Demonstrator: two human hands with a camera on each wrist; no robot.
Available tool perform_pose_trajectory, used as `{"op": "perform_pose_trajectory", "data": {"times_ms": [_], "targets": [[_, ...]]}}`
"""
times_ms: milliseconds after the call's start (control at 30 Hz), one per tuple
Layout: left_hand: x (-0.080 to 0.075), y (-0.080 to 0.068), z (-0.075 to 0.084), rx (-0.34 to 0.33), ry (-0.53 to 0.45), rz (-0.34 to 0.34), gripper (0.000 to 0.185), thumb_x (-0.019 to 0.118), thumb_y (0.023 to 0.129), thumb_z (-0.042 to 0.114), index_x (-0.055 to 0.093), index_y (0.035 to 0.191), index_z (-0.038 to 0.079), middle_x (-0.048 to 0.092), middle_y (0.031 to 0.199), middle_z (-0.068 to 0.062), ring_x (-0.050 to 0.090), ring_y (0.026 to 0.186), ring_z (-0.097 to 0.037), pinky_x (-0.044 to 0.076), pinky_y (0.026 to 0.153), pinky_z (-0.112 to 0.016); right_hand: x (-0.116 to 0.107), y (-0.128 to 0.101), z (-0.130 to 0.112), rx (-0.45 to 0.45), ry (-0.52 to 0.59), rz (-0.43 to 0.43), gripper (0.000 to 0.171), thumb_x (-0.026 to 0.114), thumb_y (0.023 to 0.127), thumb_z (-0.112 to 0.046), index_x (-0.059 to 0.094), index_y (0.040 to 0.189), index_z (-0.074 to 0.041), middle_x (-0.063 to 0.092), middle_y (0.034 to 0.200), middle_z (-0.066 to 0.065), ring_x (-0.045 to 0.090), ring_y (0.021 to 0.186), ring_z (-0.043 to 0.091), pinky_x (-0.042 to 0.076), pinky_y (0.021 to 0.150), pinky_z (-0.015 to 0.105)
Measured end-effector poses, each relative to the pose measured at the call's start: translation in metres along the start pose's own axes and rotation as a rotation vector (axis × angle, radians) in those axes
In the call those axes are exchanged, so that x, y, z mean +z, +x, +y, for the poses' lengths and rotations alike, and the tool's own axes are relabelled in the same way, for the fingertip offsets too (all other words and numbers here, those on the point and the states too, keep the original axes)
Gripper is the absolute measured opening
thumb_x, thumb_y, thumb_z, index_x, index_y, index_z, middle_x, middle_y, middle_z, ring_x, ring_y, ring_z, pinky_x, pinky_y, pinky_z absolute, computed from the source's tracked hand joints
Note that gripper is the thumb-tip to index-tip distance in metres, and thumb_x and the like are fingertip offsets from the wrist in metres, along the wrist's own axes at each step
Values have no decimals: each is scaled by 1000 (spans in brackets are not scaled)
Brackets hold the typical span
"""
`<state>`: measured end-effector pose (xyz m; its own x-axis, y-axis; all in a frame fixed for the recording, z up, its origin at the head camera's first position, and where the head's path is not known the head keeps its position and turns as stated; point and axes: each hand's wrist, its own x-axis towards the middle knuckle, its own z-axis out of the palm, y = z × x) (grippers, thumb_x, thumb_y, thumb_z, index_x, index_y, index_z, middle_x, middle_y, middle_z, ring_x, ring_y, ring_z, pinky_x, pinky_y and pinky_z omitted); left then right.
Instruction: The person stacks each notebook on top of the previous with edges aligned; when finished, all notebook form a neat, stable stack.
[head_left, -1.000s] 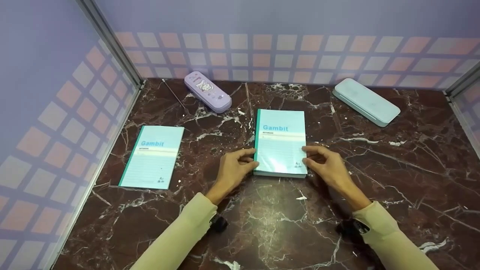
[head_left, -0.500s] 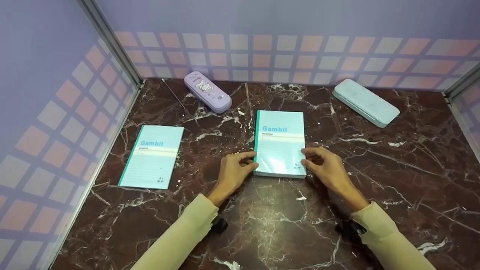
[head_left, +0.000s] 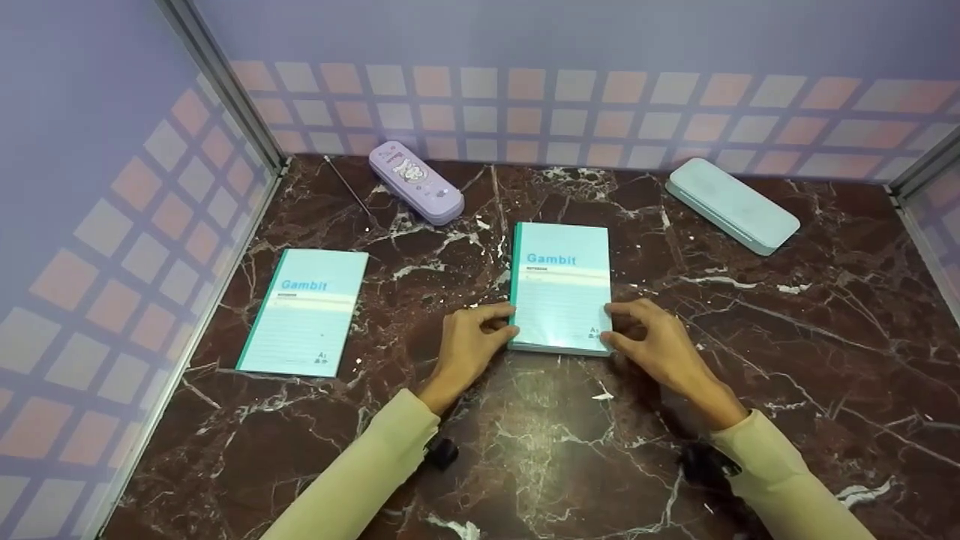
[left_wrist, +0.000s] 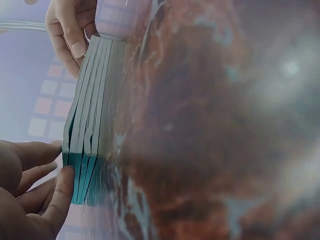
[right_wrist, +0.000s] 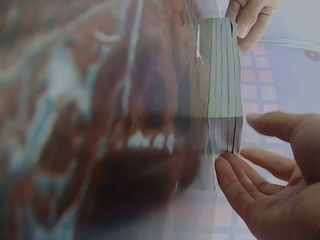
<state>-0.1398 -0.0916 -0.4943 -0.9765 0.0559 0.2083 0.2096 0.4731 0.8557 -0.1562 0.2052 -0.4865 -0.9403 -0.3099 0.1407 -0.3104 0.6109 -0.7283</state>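
A stack of several notebooks (head_left: 562,292) with light blue "Gambit" covers and green spines lies flat in the middle of the table. My left hand (head_left: 469,349) touches the spine side with thumb and fingertips near the front corner. On the opposite long side, the fingertips of my right hand (head_left: 656,341) rest against the page edges. In the right wrist view, the right thumb stands slightly off the stack (right_wrist: 225,75) while lower fingers touch its side. The layered notebooks (left_wrist: 90,95) look nearly aligned in the left wrist view. Another matching notebook (head_left: 304,311) lies apart at the left.
A purple pencil case (head_left: 416,182) lies at the back, with a thin dark stick (head_left: 347,186) to its left. At the back right is a pale blue-green case (head_left: 733,204). Patterned partition walls (head_left: 562,112) border the dark marble table (head_left: 540,450).
Both hands have slid slightly toward the front along the stack's sides, the right hand a little more. The top notebook has shifted very slightly toward me. The separate notebook and cases stay put.
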Motion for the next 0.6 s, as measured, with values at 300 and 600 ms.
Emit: {"op": "perform_pose_trajectory", "data": {"times_ms": [300,600], "targets": [[-5,-5,0,51,63,-58,35,91,85,11,81,116,1,74,126,-15,76,104,-28,62,91,-34,-5,-10,4,-72,-93,-134,71,89,87,-14,58,148,4,53,152,28,51,138,51,39,117,61],[-3,-8,-1,37,48,-88,39,89,84,1,78,122,0,71,130,-17,77,102,-28,63,84,-28,-4,-9,5,-85,-81,-113,63,86,87,-2,60,144,5,58,146,27,56,134,49,43,115,58]]}}
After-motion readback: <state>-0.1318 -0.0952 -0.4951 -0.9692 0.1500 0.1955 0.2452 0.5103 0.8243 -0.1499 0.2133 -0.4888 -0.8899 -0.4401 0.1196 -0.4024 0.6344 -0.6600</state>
